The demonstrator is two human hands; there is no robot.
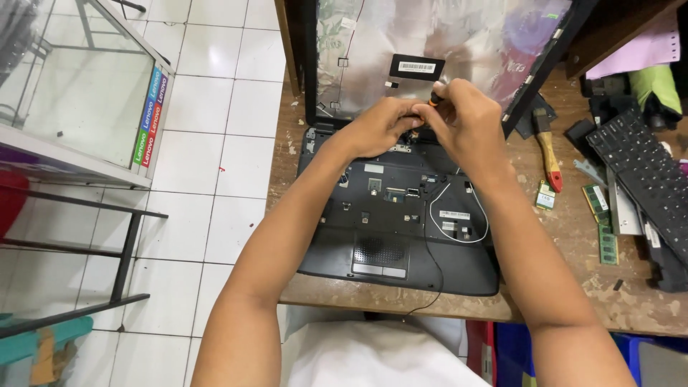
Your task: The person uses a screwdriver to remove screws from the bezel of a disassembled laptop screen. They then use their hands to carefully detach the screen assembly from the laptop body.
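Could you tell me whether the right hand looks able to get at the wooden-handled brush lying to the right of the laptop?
Probably yes: the brush lies in the open on the table beside the right hand, though that hand grips a screwdriver.

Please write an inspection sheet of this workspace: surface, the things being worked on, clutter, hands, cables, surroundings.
Surface: worn wooden table, scuffed and stained.
Job's things: opened black laptop, keyboard removed, inner deck exposed; screen back panel upright.
Clutter: detached keyboard, green memory modules, wooden-handled tool at right.
Hands: left hand and right hand meet near the hinge, gripping a screwdriver with orange on its handle.
Cables: white wire loop on the deck; thin black cable over the front edge.
Surroundings: white tiled floor, glass cabinet at left.
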